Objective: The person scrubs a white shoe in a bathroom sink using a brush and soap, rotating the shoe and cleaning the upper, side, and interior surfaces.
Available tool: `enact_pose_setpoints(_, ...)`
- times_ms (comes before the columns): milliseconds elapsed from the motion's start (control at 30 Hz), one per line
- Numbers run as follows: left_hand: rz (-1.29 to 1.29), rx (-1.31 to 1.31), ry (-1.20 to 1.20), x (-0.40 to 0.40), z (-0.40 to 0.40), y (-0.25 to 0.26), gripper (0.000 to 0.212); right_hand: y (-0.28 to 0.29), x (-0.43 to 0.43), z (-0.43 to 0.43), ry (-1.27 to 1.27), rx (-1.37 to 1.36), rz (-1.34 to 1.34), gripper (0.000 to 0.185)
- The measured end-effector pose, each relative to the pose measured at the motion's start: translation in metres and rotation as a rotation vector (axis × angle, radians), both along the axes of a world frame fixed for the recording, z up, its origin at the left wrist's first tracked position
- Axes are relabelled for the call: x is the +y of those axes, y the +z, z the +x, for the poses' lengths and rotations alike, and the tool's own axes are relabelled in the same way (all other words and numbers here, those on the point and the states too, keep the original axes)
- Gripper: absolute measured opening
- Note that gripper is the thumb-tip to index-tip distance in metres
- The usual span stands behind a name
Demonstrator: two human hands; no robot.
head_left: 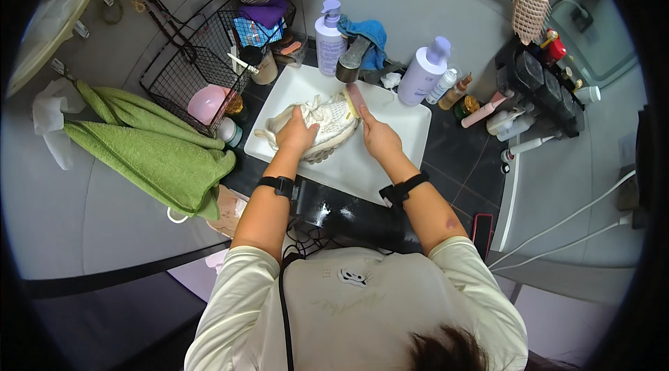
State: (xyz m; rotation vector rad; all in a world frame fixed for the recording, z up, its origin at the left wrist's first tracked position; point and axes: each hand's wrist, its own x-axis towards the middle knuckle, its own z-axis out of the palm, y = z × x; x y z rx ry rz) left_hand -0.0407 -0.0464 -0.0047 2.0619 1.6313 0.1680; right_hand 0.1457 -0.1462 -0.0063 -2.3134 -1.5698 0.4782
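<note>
A white lace-up sneaker (326,123) lies tilted over a white rectangular sink (397,162), its toe towards the upper right. My left hand (297,133) grips the shoe near its ankle opening, thumb on the upper. In my right hand (381,136) is a scrub brush with a pink handle (356,96); its pale yellow bristles touch the toe of the shoe. Just above the brush, the dark faucet (349,65) reaches over the sink, with a blue cloth (372,39) draped on it. The sole is mostly turned away from view.
Lilac pump bottles (330,39) (424,73) flank the faucet. Small bottles and a pink electric toothbrush (483,114) stand at right. On the left are a black wire basket (183,68) with a pink bowl (208,103) and a hanging green towel (151,157). A phone (482,232) lies at lower right.
</note>
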Motion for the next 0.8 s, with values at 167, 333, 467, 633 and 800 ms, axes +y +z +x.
enact_pose_setpoints(167, -0.035, -0.042, 0.019, -0.002, -0.005, -0.001, 0.068, -0.002, -0.050, -0.017, 0.227, -0.133, -0.061, 0.051)
enact_pose_setpoints(333, -0.018, -0.031, 0.000, -0.004, -0.001, -0.001, 0.068, 0.002, -0.005, 0.008, 0.118, -0.098, 0.033, 0.045)
enact_pose_setpoints(467, -0.024, -0.055, 0.015, -0.005, -0.005, -0.003, 0.067, -0.013, -0.019, -0.003, 0.090, -0.057, 0.060, 0.046)
enact_pose_setpoints(633, -0.054, -0.035, 0.033, -0.010, -0.005, -0.002, 0.066, 0.001, -0.049, -0.013, 0.268, -0.144, -0.047, 0.049)
enact_pose_setpoints(800, -0.048, -0.048, 0.020, -0.007, -0.001, 0.000, 0.067, -0.004, -0.005, 0.002, 0.072, -0.091, 0.088, 0.047)
